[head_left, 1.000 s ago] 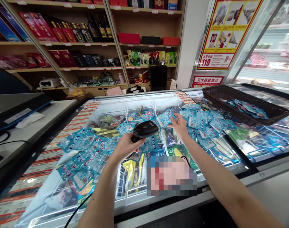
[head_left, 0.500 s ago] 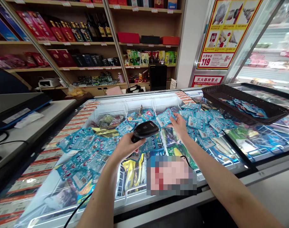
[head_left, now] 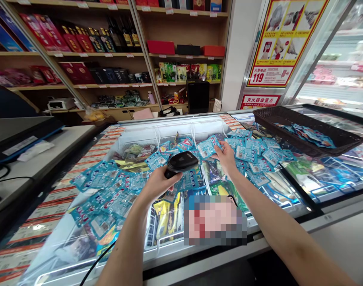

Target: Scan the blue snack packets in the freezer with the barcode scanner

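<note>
My left hand (head_left: 157,183) is closed around a black barcode scanner (head_left: 180,162), its head aimed forward; a black cable (head_left: 98,262) trails from below my forearm. My right hand (head_left: 227,158) pinches one small blue packet (head_left: 207,147) just ahead of the scanner head, label side up. Both hands hover over the glass lid of a chest freezer (head_left: 175,129). Several identical blue packets lie spread on the glass, one pile to the left (head_left: 103,190) and another to the right (head_left: 255,155).
A dark woven basket (head_left: 306,129) with several blue packets stands on the freezer at the right. A counter (head_left: 41,159) with a dark device lies left. Wooden shelves of boxed goods (head_left: 115,51) fill the back wall. A blurred patch (head_left: 215,220) covers something on the glass.
Almost nothing differs; my left hand with the scanner and my right hand with the packet have shifted a hair upward in view.
</note>
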`<state>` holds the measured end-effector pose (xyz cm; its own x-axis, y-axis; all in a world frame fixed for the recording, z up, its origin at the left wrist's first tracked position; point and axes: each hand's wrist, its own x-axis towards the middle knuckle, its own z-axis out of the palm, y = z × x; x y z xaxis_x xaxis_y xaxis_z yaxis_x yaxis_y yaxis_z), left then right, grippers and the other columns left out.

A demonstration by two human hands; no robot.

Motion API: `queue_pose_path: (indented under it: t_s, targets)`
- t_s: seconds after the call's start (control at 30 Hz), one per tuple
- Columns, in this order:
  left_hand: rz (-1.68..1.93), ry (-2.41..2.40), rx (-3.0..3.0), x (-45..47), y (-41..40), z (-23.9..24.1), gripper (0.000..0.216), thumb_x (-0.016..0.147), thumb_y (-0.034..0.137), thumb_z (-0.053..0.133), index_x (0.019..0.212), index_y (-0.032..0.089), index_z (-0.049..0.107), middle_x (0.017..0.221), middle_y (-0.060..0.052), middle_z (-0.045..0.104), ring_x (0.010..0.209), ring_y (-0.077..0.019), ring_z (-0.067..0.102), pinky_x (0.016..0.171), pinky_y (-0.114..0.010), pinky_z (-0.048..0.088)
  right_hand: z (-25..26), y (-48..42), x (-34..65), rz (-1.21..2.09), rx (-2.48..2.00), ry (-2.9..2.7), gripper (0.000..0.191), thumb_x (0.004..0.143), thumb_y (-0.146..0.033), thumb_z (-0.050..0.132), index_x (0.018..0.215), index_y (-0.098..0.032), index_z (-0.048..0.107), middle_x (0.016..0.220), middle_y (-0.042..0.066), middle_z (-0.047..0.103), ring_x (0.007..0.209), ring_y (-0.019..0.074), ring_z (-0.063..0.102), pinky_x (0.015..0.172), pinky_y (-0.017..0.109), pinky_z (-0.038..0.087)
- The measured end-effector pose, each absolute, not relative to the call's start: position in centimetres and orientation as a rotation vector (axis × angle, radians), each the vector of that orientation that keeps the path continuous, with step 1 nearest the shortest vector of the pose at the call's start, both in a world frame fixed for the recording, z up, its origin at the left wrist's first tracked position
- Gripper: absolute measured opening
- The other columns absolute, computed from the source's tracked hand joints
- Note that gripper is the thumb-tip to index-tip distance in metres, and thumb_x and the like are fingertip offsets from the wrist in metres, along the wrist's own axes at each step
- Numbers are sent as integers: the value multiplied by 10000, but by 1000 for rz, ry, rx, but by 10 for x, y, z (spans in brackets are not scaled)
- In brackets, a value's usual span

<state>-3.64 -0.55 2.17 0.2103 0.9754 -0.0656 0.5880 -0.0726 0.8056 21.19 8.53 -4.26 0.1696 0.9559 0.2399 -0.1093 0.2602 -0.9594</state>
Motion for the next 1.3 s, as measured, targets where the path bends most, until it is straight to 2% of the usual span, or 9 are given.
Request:
queue_pose_path:
  t_s: [0.17, 0.3, 0.53, 0.63, 0.8, 0.93, 1.1, 1.2, 1.3]
  targets:
    - [751, 1465, 1730, -37, -4, 21, 333, 727, 492, 581, 706, 161, 569, 463, 3, 558, 437, -150, 540, 470, -244, 388, -41, 94, 222, 937, -976, -1031, 458, 724, -498, 593, 1059, -214, 461, 785, -25, 577, 719, 135, 598, 712, 372, 583]
    - [802, 1472, 1691, -39, 3, 22, 324, 727, 479, 587, 714, 156, 569, 471, 2, 560, 439, -147, 538, 469, -240, 395, -39, 104, 234, 842, -1012, -1053, 448, 761, -479, 547, 1105, -208, 454, 874, 10, 595, 776, 155, 602, 736, 379, 565]
    - [878, 1549, 1663, -38, 18, 29, 321, 682, 466, 627, 705, 150, 574, 464, 3, 558, 421, -152, 539, 455, -246, 409, -34, 116, 251, 277, -1446, -1392, 471, 835, -334, 453, 1263, -138, 429, 900, 119, 625, 839, 276, 593, 845, 470, 440]
    - [895, 1553, 1657, -39, 24, 28, 319, 681, 467, 627, 688, 154, 566, 470, -1, 562, 424, -154, 545, 446, -244, 405, -32, 117, 254, 68, -1542, -1502, 438, 860, -277, 401, 1265, -115, 447, 1048, 171, 596, 992, 294, 542, 890, 461, 394]
    - [901, 1530, 1624, -47, 29, 24, 333, 679, 477, 631, 697, 150, 569, 460, -1, 555, 440, -159, 551, 450, -244, 412, -26, 113, 242, -253, -1674, -1628, 378, 859, -229, 430, 1210, -123, 524, 1355, 200, 398, 1266, 338, 300, 1007, 532, 219]
    - [915, 1537, 1616, -49, 27, 23, 345, 681, 478, 633, 756, 146, 578, 486, 0, 570, 447, -159, 555, 440, -238, 405, -25, 110, 212, -161, -1439, -2082, 443, 913, -331, 381, 1318, -160, 437, 1349, 136, 455, 1283, 273, 324, 1079, 492, 111]
    - [952, 1574, 1652, -47, 18, 22, 341, 689, 477, 621, 763, 146, 593, 492, -1, 573, 439, -159, 552, 434, -236, 389, -32, 112, 180, 150, -1325, -2411, 620, 839, -547, 467, 1361, -221, 390, 1333, 120, 484, 1291, 313, 331, 1075, 553, 23]
    - [950, 1552, 1663, -48, 12, 25, 340, 695, 477, 613, 760, 144, 599, 494, -3, 577, 445, -160, 552, 442, -236, 385, -33, 114, 175, 238, -1358, -2389, 651, 753, -568, 581, 1294, -223, 477, 1216, 134, 560, 1193, 331, 443, 1065, 558, 82]
    - [963, 1540, 1662, -50, 9, 27, 339, 699, 478, 609, 753, 143, 595, 498, -2, 580, 453, -158, 553, 449, -234, 385, -30, 115, 179, 269, -1386, -2249, 735, 663, -516, 692, 1283, -184, 478, 1193, 143, 546, 1143, 329, 479, 1014, 501, 270]
